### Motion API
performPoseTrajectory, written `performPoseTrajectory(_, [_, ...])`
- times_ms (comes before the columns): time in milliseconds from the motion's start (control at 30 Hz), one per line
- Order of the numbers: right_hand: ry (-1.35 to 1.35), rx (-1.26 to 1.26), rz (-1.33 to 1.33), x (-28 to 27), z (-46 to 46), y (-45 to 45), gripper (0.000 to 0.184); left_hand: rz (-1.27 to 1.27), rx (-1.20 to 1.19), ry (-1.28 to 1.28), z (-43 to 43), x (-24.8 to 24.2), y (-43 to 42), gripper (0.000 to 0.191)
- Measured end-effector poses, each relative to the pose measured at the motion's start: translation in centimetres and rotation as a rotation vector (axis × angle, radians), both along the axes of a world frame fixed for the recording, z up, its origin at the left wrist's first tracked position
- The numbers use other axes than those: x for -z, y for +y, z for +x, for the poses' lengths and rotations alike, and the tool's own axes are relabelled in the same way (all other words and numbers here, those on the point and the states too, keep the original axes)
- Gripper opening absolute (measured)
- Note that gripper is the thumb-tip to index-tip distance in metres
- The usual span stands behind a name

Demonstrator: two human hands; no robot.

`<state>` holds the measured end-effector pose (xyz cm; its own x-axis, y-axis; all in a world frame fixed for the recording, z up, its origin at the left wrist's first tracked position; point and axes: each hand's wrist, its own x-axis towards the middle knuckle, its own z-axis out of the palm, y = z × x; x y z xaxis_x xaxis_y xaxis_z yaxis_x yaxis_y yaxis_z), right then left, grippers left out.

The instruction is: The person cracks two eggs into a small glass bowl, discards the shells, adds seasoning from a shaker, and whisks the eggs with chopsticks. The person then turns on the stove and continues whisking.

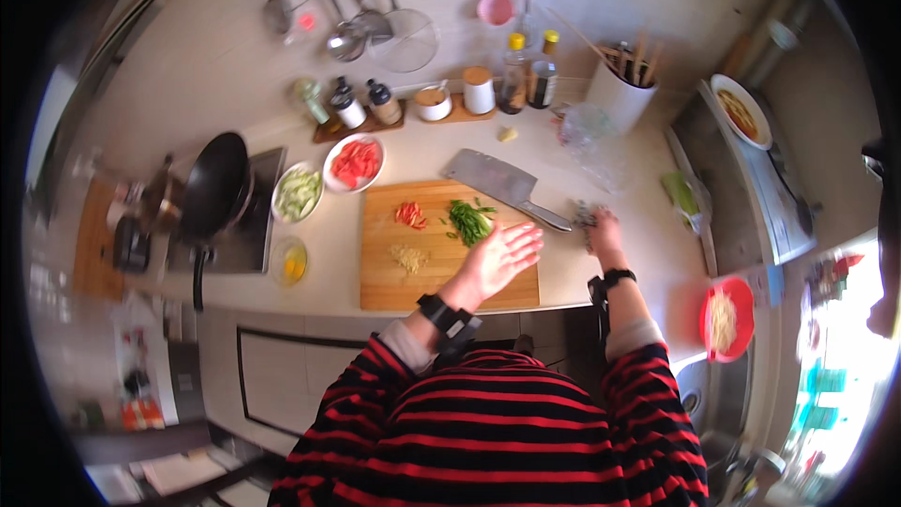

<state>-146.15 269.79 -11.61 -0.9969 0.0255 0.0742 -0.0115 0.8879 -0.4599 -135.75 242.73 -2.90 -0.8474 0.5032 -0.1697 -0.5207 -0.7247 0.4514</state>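
My left hand (501, 259) is held above the right part of a wooden cutting board (380, 282), palm showing and fingers stretched out with nothing in them. Chopped green onion (470, 222) lies just beyond it on the board, with chopped red pepper (410, 215) and minced garlic (408, 258) farther left. To the right of the board, my right hand (605, 231) grips a small grey patterned cloth (584, 222) on the counter; its fingers are blurred. A cleaver (496, 177) lies across the board's far right corner, its handle pointing towards the cloth.
Bowls of cut tomato (355, 163) and sliced green vegetable (298, 194), plus a glass bowl of egg (290, 262), stand left of the board. A black wok (217, 186) sits on the stove. Bottles (514, 77) line the wall. A red basket of noodles (725, 320) is at right.
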Motion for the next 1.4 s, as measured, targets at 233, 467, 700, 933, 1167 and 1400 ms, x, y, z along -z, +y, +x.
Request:
performPoseTrajectory(233, [0.504, -0.431, -0.142, -4.8, 7.7, -2.8, 0.031, 0.077, -0.14, -0.165, -2.1, 5.1, 12.9, 0.037])
performPoseTrajectory(467, [0.258, -0.267, -0.333, -4.1, 6.4, -1.2, 0.015, 0.131, 0.016, -0.045, -0.7, 5.1, 14.3, 0.036])
performPoseTrajectory(700, [-0.098, 0.091, -0.972, -9.8, 3.9, -2.2, 0.034, 0.136, -0.046, -0.046, -0.3, 2.9, 12.1, 0.041])
performPoseTrajectory(933, [0.443, -0.901, -0.376, -12.7, 8.5, -9.2, 0.025, 0.21, -0.204, -0.009, 1.7, 0.2, 7.3, 0.027])
performPoseTrajectory(1167, [0.392, -1.152, -0.149, -12.3, 11.1, -16.9, 0.044, 0.25, -0.519, 0.067, 7.5, 1.2, -1.0, 0.026])
performPoseTrajectory(1400, [0.411, -1.304, -0.194, -10.0, 14.5, -27.7, 0.043, -1.33, -0.582, 0.721, 15.2, 0.4, -13.9, 0.013])
